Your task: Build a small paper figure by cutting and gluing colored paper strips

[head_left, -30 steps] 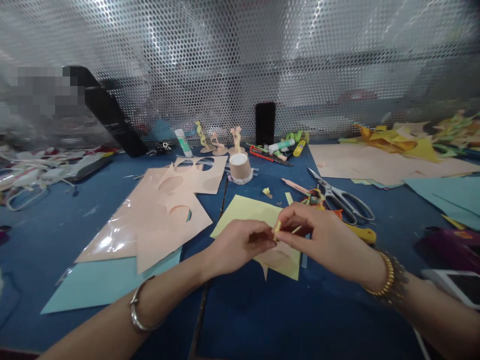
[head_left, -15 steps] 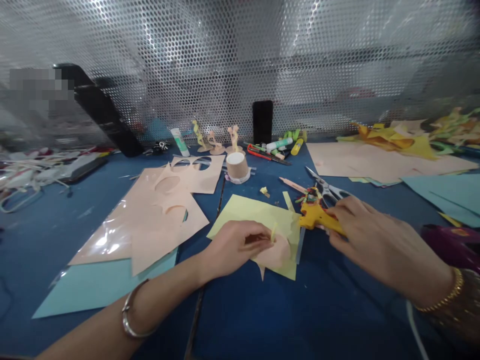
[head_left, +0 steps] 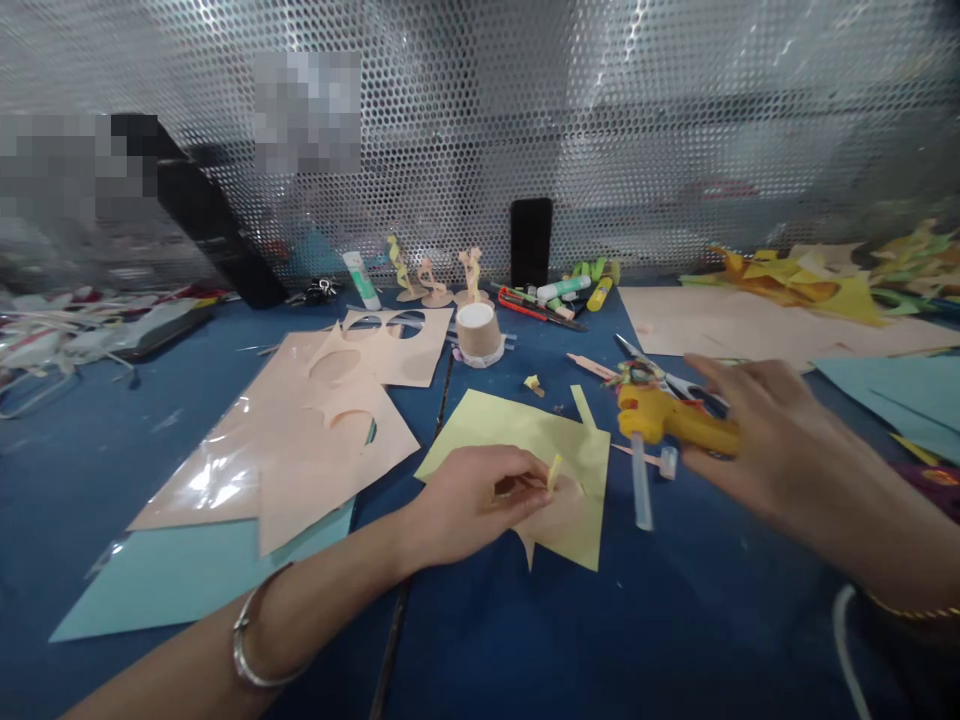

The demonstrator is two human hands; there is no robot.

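Note:
My left hand (head_left: 480,500) is closed in a pinch on a small yellow paper strip (head_left: 555,472), which stands up from a peach paper piece (head_left: 559,510). Under these lies a light yellow sheet (head_left: 487,420). Off to the right, my right hand (head_left: 772,450) is blurred, its fingers spread around the handle end of a yellow glue gun (head_left: 675,420) without wrapping it. A clear glue stick (head_left: 641,485) juts from the gun toward me. Scissors (head_left: 652,365) lie partly hidden behind the gun and hand.
A tape roll (head_left: 478,335) and small curled paper figures (head_left: 431,285) stand behind the yellow sheet. Peach sheets with cut-out holes (head_left: 300,430) cover the left side. A phone (head_left: 530,240) leans on the perforated metal panel. Paper scraps (head_left: 795,280) are piled at right.
My right hand has shifted right and its fingers have opened from the glue gun. The gun has moved slightly right and turned, showing its glue stick. My left hand keeps its pinch.

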